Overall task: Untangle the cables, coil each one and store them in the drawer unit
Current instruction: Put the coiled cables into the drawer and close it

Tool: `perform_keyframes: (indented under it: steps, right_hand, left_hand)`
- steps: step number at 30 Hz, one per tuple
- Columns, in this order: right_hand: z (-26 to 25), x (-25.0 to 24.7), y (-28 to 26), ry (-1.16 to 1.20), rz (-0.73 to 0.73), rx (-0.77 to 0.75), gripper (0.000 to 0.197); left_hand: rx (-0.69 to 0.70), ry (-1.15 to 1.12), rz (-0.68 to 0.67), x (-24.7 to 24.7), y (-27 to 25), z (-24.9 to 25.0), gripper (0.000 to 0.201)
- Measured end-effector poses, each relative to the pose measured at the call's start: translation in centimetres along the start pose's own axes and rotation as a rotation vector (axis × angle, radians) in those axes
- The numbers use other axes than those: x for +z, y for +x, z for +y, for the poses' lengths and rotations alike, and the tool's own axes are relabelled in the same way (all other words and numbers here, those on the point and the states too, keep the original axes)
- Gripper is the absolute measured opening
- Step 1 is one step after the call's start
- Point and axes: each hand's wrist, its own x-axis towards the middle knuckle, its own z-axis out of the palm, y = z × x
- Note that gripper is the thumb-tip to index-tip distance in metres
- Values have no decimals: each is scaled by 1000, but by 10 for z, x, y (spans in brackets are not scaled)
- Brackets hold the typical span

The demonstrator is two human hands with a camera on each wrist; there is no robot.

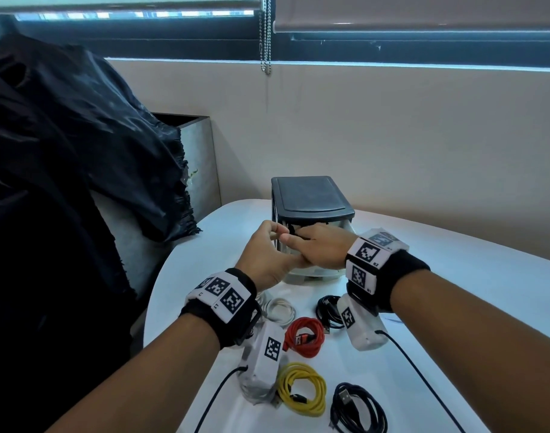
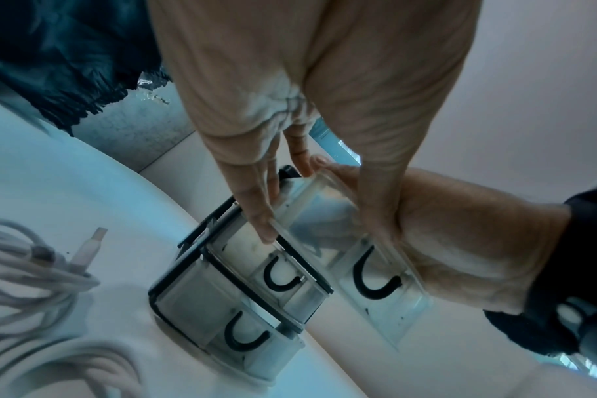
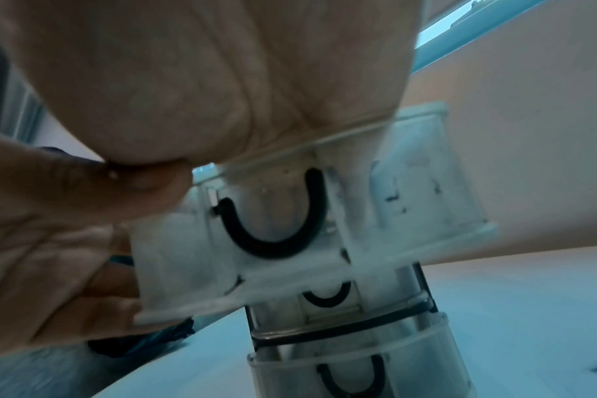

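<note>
Three clear drawers sit in the dark-topped drawer unit [image 1: 311,198] on the white table [image 1: 455,292]; from the head camera both hands meet at its top drawer [image 1: 345,228], which stands pulled out. The left hand [image 1: 267,257] curls its fingers at the drawer's left front, and the right hand [image 1: 320,248] reaches over the rim with something black just past its fingers. Five coiled cables lie nearer the person: white cable [image 1: 278,309], black cable [image 1: 330,310], red cable [image 1: 305,335], yellow cable [image 1: 302,387] and dark blue cable [image 1: 358,407]. Wrist bands carry square black-and-white markers; small lettering beside them is unreadable.

Left wrist view: left fingers [image 2: 256,204] press the open drawer's clear edge; each drawer front bears a black U-shaped handle [image 2: 281,280]. The lower drawers look bare inside.

Right wrist view: the right hand's palm [image 3: 195,88] lies over the drawer rim, its fingers hidden, so I cannot tell its grip.
</note>
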Motion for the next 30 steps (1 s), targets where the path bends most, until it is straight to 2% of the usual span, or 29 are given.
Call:
perform_keyframes:
  steps: [2, 5, 7, 8, 10, 12, 14, 17, 20, 24, 27, 30]
  right_hand:
    - [3, -5, -3, 36, 78, -37, 41]
    - [7, -18, -22, 57, 318, -108, 25]
    - [8, -22, -42, 74, 450, -125, 29]
    - [10, -21, -53, 93, 465, -113, 35]
    - [20, -10, -68, 108, 371, -42, 39]
    - [33, 7, -76, 27, 173, 55, 34]
    - [47, 26, -80, -127, -10, 141, 23]
    - [57, 48, -80, -199, -174, 209, 34]
    - [58, 60, -74, -192, -167, 235, 42]
    - [60, 68, -74, -279, -124, 183, 34]
    - [65, 63, -86, -138, -135, 177, 26]
    - [66, 31, -110, 3, -174, 138, 9]
  left_hand:
    - [-3, 31, 11, 0, 0, 2, 60]
    - [-2, 150, 99, 1, -2, 5, 71]
    - [11, 207, 159, 1, -7, 7, 66]
    - [20, 211, 165, 2, -9, 8, 60]
    - [41, 204, 162, 3, -13, 10, 45]
    - [45, 202, 153, 4, -16, 11, 31]
    - [37, 204, 126, 5, -16, 10, 26]
    - [40, 227, 93, 8, -15, 10, 24]
    - [40, 231, 87, 8, -13, 9, 22]
    - [70, 201, 114, 7, -12, 10, 25]
    - [69, 229, 76, 6, -14, 12, 39]
    - [24, 225, 4, 3, -15, 14, 52]
